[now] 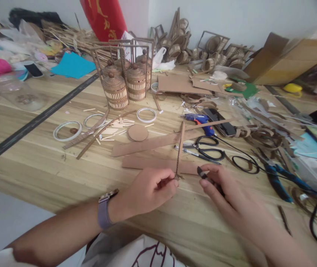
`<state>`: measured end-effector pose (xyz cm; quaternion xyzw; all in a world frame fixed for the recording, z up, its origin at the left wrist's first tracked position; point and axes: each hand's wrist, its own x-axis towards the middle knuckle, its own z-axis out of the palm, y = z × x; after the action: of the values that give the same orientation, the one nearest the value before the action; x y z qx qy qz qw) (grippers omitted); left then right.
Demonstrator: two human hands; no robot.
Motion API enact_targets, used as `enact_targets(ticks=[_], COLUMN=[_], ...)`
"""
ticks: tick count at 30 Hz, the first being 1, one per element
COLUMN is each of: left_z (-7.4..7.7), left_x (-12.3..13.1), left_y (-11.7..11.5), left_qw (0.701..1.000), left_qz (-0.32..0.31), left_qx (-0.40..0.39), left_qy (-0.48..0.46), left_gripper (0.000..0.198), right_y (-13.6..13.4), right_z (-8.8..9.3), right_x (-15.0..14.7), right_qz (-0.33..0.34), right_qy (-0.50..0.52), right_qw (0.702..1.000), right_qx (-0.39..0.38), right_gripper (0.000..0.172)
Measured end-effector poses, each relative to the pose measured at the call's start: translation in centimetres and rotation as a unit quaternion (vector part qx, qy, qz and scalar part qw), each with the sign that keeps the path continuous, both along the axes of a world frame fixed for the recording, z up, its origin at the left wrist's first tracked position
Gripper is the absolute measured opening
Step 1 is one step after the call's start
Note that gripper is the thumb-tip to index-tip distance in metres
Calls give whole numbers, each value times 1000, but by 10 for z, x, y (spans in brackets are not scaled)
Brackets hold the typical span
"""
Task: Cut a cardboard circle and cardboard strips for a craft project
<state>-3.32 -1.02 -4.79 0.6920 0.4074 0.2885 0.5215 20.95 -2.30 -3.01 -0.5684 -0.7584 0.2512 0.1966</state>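
My left hand [150, 189], with a watch on the wrist, pinches the near end of a thin brown cardboard strip [181, 142]. The strip stands out away from me, its far end above a flat cardboard band. A few small fibres show at the pinched end. To the right, my right hand [222, 189] is closed round a small black tool [202, 173]; most of it is hidden in the palm, and its kind is unclear. The tool's tip is apart from the strip. Wider cardboard bands [144, 162] lie just beyond both hands.
Black-handled scissors [211, 152], a blue glue gun [200, 120], a phone [220, 122] and blue-handled pliers [277, 180] lie to the right. Tape rings [146, 115], a cardboard disc [137, 132] and small sticks spread ahead. Lidded woven baskets [115, 92] stand behind them.
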Motion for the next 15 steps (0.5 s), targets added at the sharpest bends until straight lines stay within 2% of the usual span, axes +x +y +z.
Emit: enact_targets(ticks=[3,6,9,12,15], left_z=[-1,-2,-4,-3,1], left_x=[0,0,2,4,6], left_y=[0,-1,-1,-2,-2], left_qw=[1000,1000,999,998,995], left_qz=[1,-1,-5,-5,-4], left_qx=[4,11,31,61,87], left_qy=[-3,-6,1,16,45], left_gripper=[31,30,27,24,23], right_y=[8,11,7,3,4], right_z=[-16,-23,-14,0,6], right_x=[19,17,-3,-24,-34], right_qz=[22,20,29,93,113], right_qy=[-156,-228,-188,-76,-17], right_qw=[986,962,945,957,960], right_qx=[47,148,267,264,255], right_gripper=[35,37,40,29,16])
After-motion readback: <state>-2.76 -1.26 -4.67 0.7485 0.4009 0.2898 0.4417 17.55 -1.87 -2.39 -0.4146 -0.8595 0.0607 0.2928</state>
